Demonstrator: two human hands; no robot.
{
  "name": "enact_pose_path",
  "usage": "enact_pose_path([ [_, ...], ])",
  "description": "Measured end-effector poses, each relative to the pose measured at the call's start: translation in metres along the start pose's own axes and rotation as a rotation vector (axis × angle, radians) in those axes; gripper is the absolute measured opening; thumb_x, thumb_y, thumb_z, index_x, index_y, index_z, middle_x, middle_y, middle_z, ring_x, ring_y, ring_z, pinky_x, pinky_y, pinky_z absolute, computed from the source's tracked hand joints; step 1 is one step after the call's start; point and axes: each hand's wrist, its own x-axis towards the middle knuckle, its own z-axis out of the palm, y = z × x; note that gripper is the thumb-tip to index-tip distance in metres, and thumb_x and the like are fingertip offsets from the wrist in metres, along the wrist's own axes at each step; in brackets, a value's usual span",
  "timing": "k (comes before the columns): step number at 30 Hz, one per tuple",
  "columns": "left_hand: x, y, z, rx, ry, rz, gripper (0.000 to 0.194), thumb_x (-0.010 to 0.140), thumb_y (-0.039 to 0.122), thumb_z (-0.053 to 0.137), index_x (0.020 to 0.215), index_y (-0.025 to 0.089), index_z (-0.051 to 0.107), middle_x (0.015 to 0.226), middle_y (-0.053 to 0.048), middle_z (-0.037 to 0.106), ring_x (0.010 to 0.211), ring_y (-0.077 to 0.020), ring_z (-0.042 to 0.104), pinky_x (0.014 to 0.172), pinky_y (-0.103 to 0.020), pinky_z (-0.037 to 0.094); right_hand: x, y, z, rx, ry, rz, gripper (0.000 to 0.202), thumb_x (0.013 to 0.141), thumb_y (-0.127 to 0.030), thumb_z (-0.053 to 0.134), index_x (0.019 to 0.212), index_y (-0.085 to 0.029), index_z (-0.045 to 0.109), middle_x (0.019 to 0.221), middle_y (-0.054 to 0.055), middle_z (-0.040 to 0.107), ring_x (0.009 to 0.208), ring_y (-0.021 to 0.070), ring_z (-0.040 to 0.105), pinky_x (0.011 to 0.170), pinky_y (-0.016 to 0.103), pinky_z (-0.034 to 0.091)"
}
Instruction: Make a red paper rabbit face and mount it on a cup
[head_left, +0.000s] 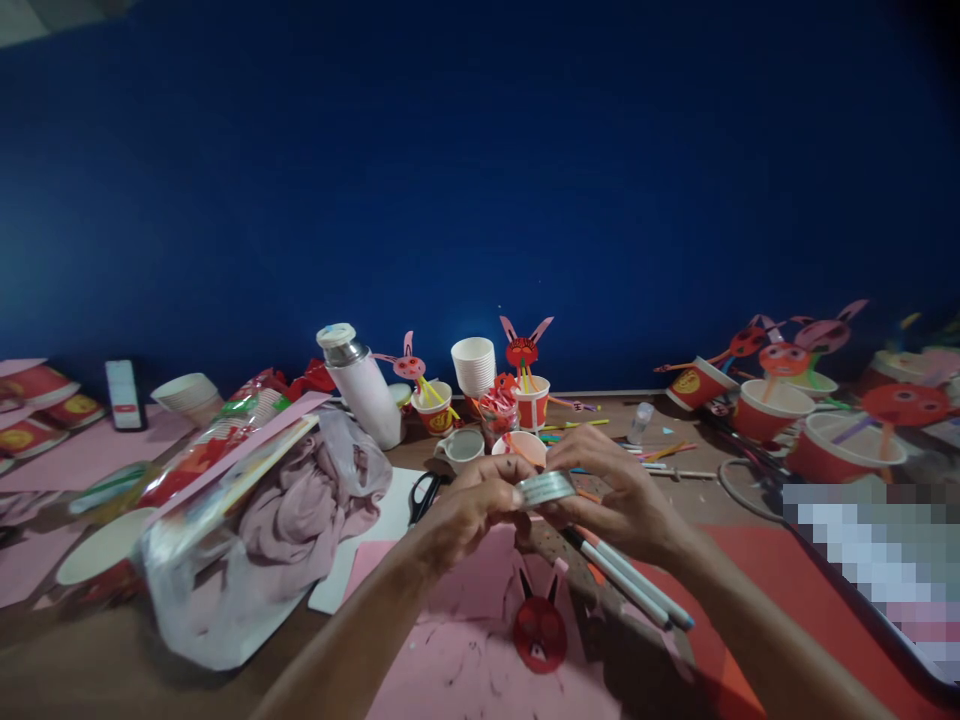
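The blue partition [480, 180] stands behind the brown tabletop [67, 660]. At left, a translucent plastic bag [217, 610] lies beside and partly over a bunched mauve cloth [289, 500]. The flask [366, 398] leans, capped; its contents cannot be seen. The left hand [471, 505] and right hand [622, 490] meet at center, above pink paper [450, 660]. The stack of white paper cups [473, 368] is nested, rims upward. To its left, a red-and-yellow cup [433, 410] contains the stems of a pink rabbit figure [409, 368]; to its right, another cup [534, 405] contains a red-faced figure [522, 351] (pink ears upright). The small jar [501, 425] contains red-and-white pieces, too small to identify. The tape roll [546, 488] is suspended between the hands, pinched by the fingers of both.
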Motion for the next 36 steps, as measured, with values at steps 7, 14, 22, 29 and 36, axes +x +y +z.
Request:
enact_pose_path([
  [7, 0.0021, -0.0030, -0.0064, 0.043, -0.023, -0.019, 0.019, 0.062, 0.027, 0.057, 0.074, 0.012, 0.059, 0.067, -0.005, 0.062, 0.058, -0.0144, 0.058, 0.049, -0.023, 0.045, -0.0021, 0.0029, -0.0032, -0.064, -0.019, -0.043, 0.005, 0.081, -0.024, 0.062, 0.081, -0.019, 0.061, 0.075, 0.002, 0.063, 0.072, 0.0154, 0.052, 0.065, 0.030, 0.043],
  [14, 0.0024, -0.0047, -0.0081, 0.077, -0.008, -0.055, 0.019, 0.066, 0.030, 0.059, 0.073, 0.011, 0.058, 0.059, -0.003, 0.062, 0.049, -0.0115, 0.058, 0.045, -0.019, 0.038, -0.0002, -0.0007, -0.0013, -0.182, -0.053, -0.085, 0.005, 0.084, -0.022, 0.057, 0.082, -0.019, 0.060, 0.075, 0.004, 0.063, 0.073, 0.0165, 0.050, 0.065, 0.031, 0.042],
  [22, 0.0026, -0.0034, -0.0058, -0.026, -0.053, -0.042, 0.018, 0.057, 0.021, 0.054, 0.070, 0.010, 0.061, 0.057, -0.005, 0.062, 0.052, -0.0140, 0.058, 0.049, -0.022, 0.042, -0.0012, -0.0017, -0.0036, -0.065, -0.031, 0.004, 0.003, 0.083, -0.022, 0.059, 0.082, -0.019, 0.061, 0.076, 0.002, 0.062, 0.073, 0.0156, 0.053, 0.066, 0.030, 0.043],
  [29, 0.0020, -0.0037, -0.0079, -0.080, -0.089, -0.015, 0.026, 0.058, 0.024, 0.054, 0.078, 0.010, 0.061, 0.066, -0.008, 0.066, 0.058, -0.0179, 0.062, 0.052, -0.026, 0.046, -0.0017, 0.0034, -0.0007, 0.102, -0.014, 0.080, 0.005, 0.082, -0.018, 0.058, 0.086, -0.020, 0.061, 0.081, 0.003, 0.062, 0.079, 0.0162, 0.056, 0.069, 0.031, 0.045],
  [36, 0.0015, -0.0045, -0.0062, 0.039, -0.044, 0.024, 0.022, 0.066, 0.031, 0.061, 0.077, 0.011, 0.059, 0.069, -0.007, 0.065, 0.061, -0.0165, 0.063, 0.051, -0.023, 0.044, -0.0003, 0.0035, -0.0045, -0.126, -0.061, -0.087, 0.004, 0.083, -0.017, 0.059, 0.086, -0.018, 0.061, 0.081, 0.004, 0.065, 0.076, 0.0166, 0.052, 0.068, 0.030, 0.042],
])
